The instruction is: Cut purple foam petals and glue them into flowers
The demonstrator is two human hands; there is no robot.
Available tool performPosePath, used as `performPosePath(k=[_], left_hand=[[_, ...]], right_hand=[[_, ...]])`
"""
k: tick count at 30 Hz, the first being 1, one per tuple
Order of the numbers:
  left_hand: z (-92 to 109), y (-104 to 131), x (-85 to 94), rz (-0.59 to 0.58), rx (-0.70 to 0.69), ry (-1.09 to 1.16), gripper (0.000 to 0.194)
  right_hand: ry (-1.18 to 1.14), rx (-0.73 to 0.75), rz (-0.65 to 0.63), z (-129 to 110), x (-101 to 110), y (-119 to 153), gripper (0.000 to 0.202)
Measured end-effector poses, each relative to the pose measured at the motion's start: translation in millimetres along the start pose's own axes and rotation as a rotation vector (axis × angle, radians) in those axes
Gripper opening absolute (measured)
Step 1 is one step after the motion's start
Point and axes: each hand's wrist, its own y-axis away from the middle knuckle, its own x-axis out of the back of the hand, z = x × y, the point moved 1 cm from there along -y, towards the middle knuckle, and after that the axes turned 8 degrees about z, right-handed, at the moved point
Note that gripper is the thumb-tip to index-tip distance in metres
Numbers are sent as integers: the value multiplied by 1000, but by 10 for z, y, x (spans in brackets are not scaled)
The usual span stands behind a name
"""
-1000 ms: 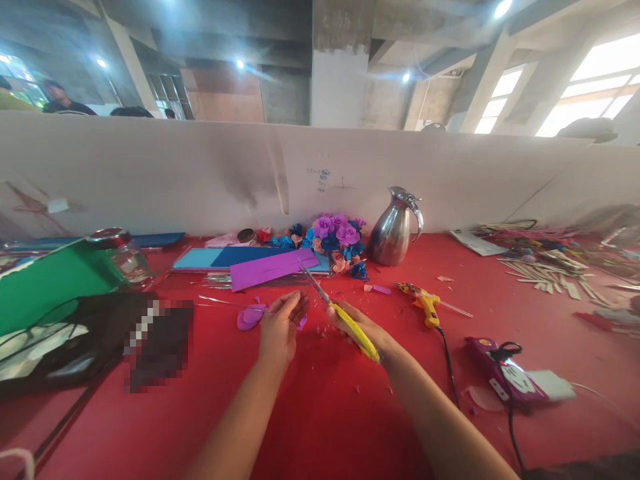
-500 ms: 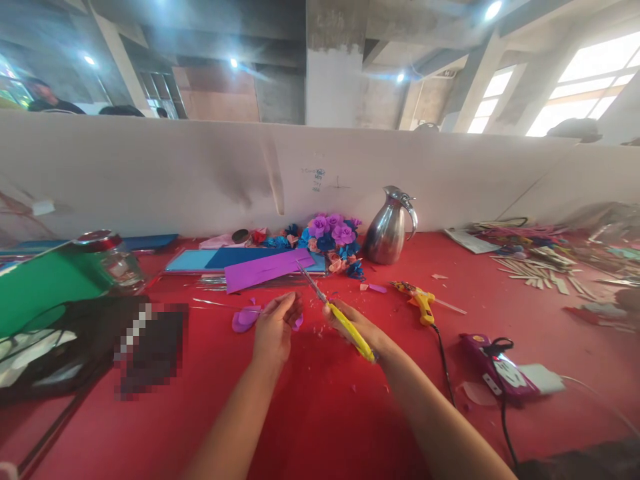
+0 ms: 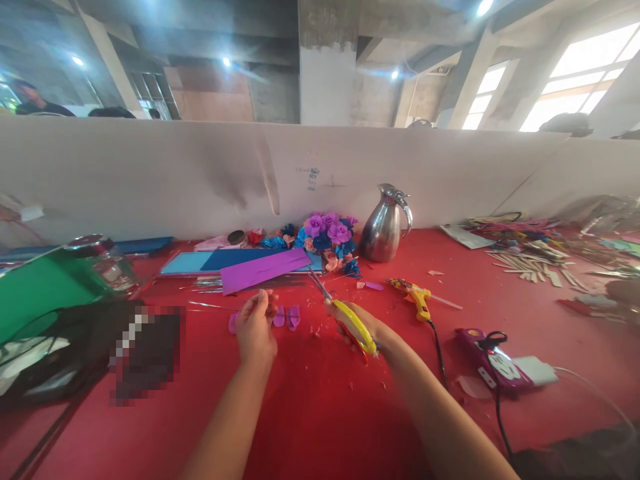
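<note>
- Our right hand (image 3: 359, 327) grips the yellow-handled scissors (image 3: 354, 321), blades pointing away from us.
- Our left hand (image 3: 256, 327) has curled fingers; we cannot tell whether it pinches anything.
- Purple paper pieces (image 3: 293, 317) lie beside it on the red desk (image 3: 320, 420).
- Beyond, we see a purple sheet (image 3: 263, 271), paper flowers (image 3: 327, 232) and a metal jug (image 3: 381, 230).

Windows (image 3: 583, 55) and ceiling lamps (image 3: 227, 62) glare hazily (the outer edges look stretched, soft)

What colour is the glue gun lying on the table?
The glue gun is mostly yellow, seen best in the head view.
</note>
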Motion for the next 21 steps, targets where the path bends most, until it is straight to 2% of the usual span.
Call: performPosePath(k=[7, 13, 21], left_hand=[[44, 6, -2, -5, -295, -138, 24], [164, -86, 14, 56, -303, -33, 23], [163, -59, 16, 62, -335, -52, 21]], right_hand=[[-71, -81, 17, -74, -15, 48, 48], [-121, -106, -8, -62, -5, 30, 39], [-207, -140, -23, 9, -21, 1, 34]])
